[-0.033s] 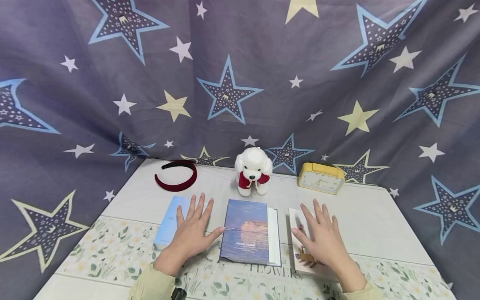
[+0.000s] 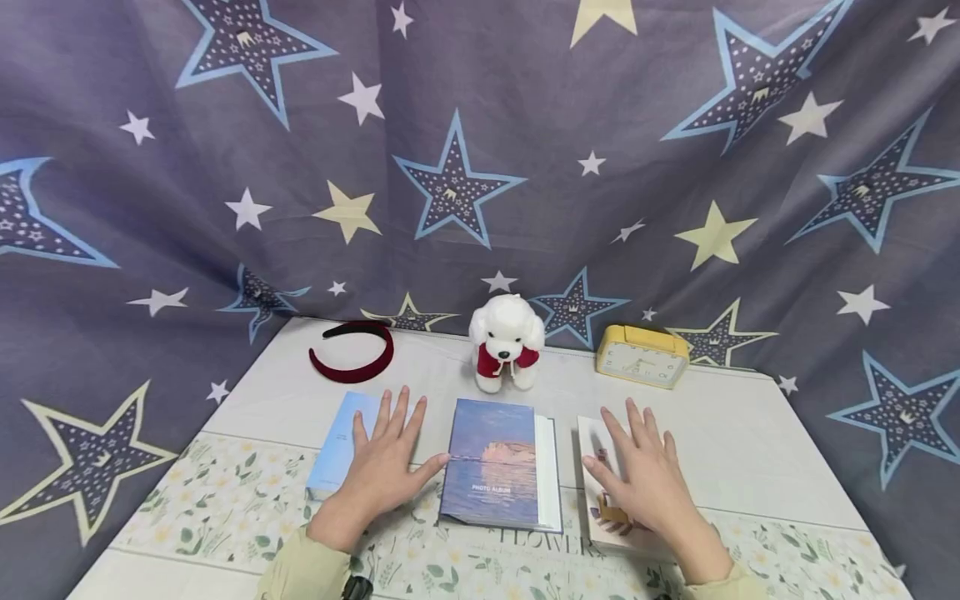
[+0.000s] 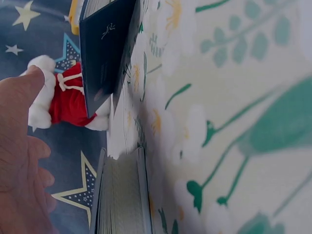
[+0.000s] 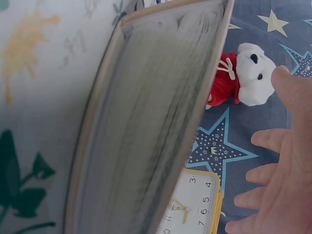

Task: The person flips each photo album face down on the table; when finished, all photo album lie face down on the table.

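Observation:
My left hand (image 2: pixel 386 467), palm down with its fingers spread, hovers over the right side of a light blue book (image 2: pixel 333 450). Its thumb tip overlaps the left edge of a blue photo album (image 2: pixel 487 467) in the head view. Likewise spread, my right hand (image 2: pixel 648 483) is above a cream-covered album (image 2: pixel 595 442) and hides much of its cover. From the right wrist, the thick page block (image 4: pixel 141 122) of that album shows below the palm, with a gap between. The left wrist view shows the light blue book's pages (image 3: pixel 124 195) beneath the fingers. Neither hand grips anything.
Behind the albums sits a white plush dog (image 2: pixel 507 333) in a red top. A dark red headband (image 2: pixel 352 375) lies back left; a yellow alarm clock (image 2: pixel 642 358) stands back right. The table has a floral cloth (image 2: pixel 225 492), and a star-patterned curtain (image 2: pixel 555 200) hangs behind.

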`<state>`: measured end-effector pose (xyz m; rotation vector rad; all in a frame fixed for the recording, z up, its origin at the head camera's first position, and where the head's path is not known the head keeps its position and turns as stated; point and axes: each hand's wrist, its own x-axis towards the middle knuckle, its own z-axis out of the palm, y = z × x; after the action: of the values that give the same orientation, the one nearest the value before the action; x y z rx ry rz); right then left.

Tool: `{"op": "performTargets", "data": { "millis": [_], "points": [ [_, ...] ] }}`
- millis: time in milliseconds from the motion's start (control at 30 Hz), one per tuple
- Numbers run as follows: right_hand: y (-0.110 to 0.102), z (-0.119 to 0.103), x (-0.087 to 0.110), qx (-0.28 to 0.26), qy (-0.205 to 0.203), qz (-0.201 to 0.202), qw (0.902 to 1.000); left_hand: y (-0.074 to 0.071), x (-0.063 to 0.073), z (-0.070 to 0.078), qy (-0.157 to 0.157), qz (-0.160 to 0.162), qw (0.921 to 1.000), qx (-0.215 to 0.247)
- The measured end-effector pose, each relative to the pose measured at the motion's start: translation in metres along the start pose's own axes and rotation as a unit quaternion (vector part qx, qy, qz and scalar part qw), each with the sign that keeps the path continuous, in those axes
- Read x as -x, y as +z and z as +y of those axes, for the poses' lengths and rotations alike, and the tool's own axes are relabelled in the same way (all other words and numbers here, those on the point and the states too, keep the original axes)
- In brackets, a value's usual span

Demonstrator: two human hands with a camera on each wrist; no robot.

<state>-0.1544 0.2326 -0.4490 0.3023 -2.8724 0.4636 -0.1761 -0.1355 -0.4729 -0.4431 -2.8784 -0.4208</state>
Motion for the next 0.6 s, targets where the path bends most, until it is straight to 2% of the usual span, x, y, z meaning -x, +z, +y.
{"op": "performTargets", "data": {
  "millis": [133, 333, 600],
  "points": [
    [0.0003, 0.0003, -0.0001, 0.000, -0.002, 0.001, 1.0000, -0.0002, -0.0015, -0.0001, 0.001, -0.003, 1.0000, -0.002],
    [-0.0010, -0.0006, -0.0014, -0.003, -0.005, -0.001, 1.0000, -0.0005, -0.0034, 0.0001, 0.009, 0.014, 0.9999, 0.000],
    [-0.0016, -0.0005, 0.0026, -0.001, 0.002, -0.005, 1.0000, 0.0024, -0.0048, 0.0084, 0.017, -0.001, 0.9999, -0.002]
  ]
}}
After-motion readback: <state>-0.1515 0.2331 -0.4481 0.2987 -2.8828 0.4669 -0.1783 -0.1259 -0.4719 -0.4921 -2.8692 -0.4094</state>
